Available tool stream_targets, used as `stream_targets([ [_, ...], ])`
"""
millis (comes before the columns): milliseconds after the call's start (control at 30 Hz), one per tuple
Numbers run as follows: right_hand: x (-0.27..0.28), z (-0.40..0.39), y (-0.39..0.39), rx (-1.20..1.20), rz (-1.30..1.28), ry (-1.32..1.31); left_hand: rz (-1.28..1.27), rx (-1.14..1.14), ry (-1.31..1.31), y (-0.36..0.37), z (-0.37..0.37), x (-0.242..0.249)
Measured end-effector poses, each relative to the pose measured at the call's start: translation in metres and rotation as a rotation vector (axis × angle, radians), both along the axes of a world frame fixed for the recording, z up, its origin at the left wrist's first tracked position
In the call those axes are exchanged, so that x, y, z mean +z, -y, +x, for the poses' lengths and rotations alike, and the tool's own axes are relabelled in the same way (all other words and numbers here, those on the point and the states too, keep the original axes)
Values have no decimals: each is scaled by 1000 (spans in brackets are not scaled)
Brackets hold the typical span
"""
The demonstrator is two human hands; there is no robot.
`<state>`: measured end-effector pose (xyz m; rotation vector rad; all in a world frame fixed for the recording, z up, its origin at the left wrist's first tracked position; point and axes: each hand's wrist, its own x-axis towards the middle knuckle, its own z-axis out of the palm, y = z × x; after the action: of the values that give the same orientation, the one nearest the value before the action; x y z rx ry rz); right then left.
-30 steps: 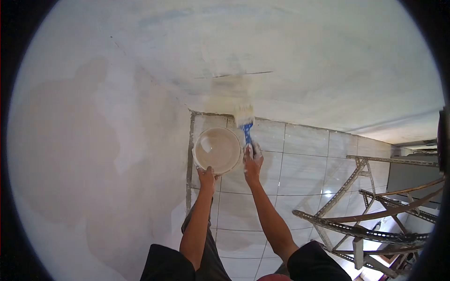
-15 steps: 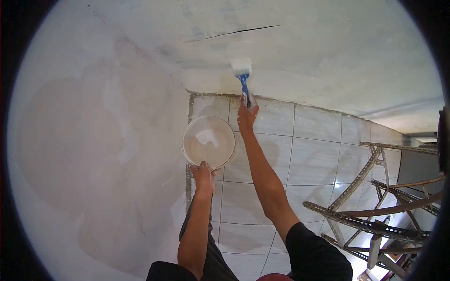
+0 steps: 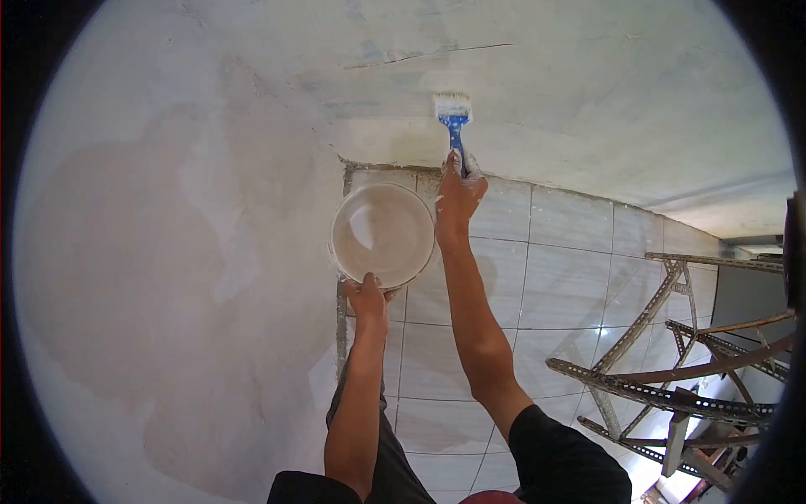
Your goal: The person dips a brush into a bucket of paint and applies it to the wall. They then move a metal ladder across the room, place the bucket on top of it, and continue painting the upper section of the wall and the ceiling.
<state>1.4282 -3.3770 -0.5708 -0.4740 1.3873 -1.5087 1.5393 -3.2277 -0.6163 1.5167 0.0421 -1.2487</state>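
Paintbrush (image 3: 453, 116): held just past twelve o'clock, bristles uppermost and apparently against the facing wall (image 3: 588, 109). Nearest, at the bottom edge, seen in black: left sleeve (image 3: 311, 487) towards seven o'clock, right sleeve (image 3: 567, 454) towards five, with a dark trouser leg (image 3: 390, 466) between them. Reaching up from seven, holding the tub (image 3: 411, 214) near the centre with the left hand (image 3: 368, 298): thumb over the near rim, fingers narrowed around the outside. Cannot tell whether resting on anything below. Reaching up from five to twelve, closed around the blue handle with the right hand (image 3: 460, 189), fingers narrow and smeared with white.

Close by the tub's nine o'clock side, running along the floor edge: a rough dark strip (image 3: 341, 323), with little room before the side wall (image 3: 126, 252). From three to six, more open: tiled floor (image 3: 453, 361), wide between the right forearm and the metal frame (image 3: 621, 386) at four o'clock. Above the paintbrush, open wall surface up to a thin crack (image 3: 437, 55) near twelve; free to either side too. Beyond the floor's far edge, sloping down towards three: more facing wall, pale and patchy.
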Motion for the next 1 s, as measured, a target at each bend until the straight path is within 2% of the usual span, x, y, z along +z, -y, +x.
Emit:
stream_targets([
  [67,16,1,-4,-8,-7,-40,60,-100,145,-3,1,-11],
  [133,24,4,-4,-16,-17,-79,55,-72,134,-3,-2,-9],
  [200,25,10,-2,-151,-211,-79,54,-47,125,-4,-2,-4],
  [333,-14,10,13,-216,-402,-116,108,-70,134,-4,-2,6],
  [400,-30,10,16,-124,-63,-147,162,-100,134,-7,-1,2],
  [533,-87,7,14,-61,-10,-157,58,-90,148,-11,4,-12],
  [567,-99,7,11,-62,101,-149,61,-123,174,-12,4,-13],
  [600,-98,7,8,-65,213,-140,65,-120,171,-11,3,-10],
  [667,-96,5,3,-36,184,-171,164,-127,206,-10,0,2],
  [733,-67,4,-2,-5,147,-202,100,-113,184,-15,2,-12],
  [767,-38,7,-7,14,41,-211,32,-97,164,-17,1,-17],
  [800,-13,10,-9,35,-64,-221,31,-91,158,-17,0,-18],
  [867,17,16,-3,23,-132,-260,135,-91,142,-15,-3,-19],
  [933,49,20,-1,4,-198,-298,115,-103,138,-14,-6,-18],
  [1000,78,24,-4,-73,-160,-121,93,-114,141,-12,-7,-17],
])
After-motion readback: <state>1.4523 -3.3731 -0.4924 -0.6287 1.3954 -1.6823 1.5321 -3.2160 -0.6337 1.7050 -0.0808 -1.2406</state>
